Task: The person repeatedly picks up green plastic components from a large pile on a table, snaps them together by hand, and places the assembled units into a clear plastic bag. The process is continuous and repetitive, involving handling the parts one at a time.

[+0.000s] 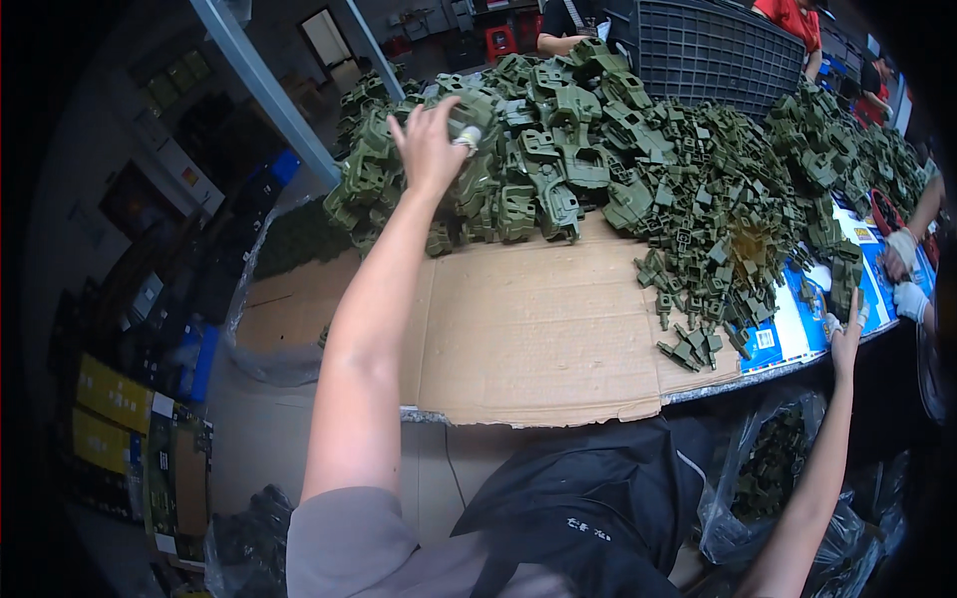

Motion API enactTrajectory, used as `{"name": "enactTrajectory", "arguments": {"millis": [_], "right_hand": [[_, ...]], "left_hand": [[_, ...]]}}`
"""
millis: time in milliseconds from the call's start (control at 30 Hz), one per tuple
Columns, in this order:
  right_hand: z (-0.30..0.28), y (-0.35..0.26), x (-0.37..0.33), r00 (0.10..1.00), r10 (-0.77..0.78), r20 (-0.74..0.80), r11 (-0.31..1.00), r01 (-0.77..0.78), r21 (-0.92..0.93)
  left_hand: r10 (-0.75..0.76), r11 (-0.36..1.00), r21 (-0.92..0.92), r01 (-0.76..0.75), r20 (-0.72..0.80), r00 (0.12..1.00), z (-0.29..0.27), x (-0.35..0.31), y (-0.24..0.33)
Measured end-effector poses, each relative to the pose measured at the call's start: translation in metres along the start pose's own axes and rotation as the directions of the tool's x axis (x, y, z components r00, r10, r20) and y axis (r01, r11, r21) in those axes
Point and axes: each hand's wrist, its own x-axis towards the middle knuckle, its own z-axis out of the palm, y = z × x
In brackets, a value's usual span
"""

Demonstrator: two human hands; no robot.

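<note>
A big heap of olive-green plastic parts (558,149) covers the far half of a table laid with brown cardboard (538,339). My left hand (429,149) reaches far out over the heap's left side. Its fingers curl on one bulky green part (469,110), and the thumb is wrapped in white tape. My right hand (845,334) is at the table's right front edge, fingers taped. It pinches a small upright green part (847,279) next to a spread of small green clips (708,249).
A dark grey slatted crate (708,45) stands behind the heap. Blue-and-white printed sheets (788,339) lie under the clips. Another person's gloved hands (905,274) work at the far right. Clear bags of green parts (768,468) sit below the table; boxes line the floor at left.
</note>
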Motion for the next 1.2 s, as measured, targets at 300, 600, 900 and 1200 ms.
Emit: {"name": "enactTrajectory", "arguments": {"millis": [300,600,900,1200], "right_hand": [[-0.039,-0.304,-0.075,0.925,-0.092,0.369,0.555,-0.260,0.790],[-0.059,-0.376,-0.116,0.985,-0.156,-0.075,0.495,0.143,0.857],[-0.086,-0.388,-0.140,0.705,-0.612,0.358,0.651,0.193,0.734],[-0.067,-0.399,-0.139,0.668,-0.586,0.458,0.510,-0.136,0.850]], "left_hand": [[-0.008,-0.756,-0.390,0.526,0.809,0.588,-0.088,-0.087,0.074],[0.224,-0.845,0.037,0.533,0.930,0.290,-0.150,-0.256,0.144],[-0.024,-0.237,-0.731,0.640,0.663,0.749,-0.185,-0.224,0.122],[-0.026,0.036,-0.769,0.638,0.637,0.770,-0.170,-0.267,0.121]]}}
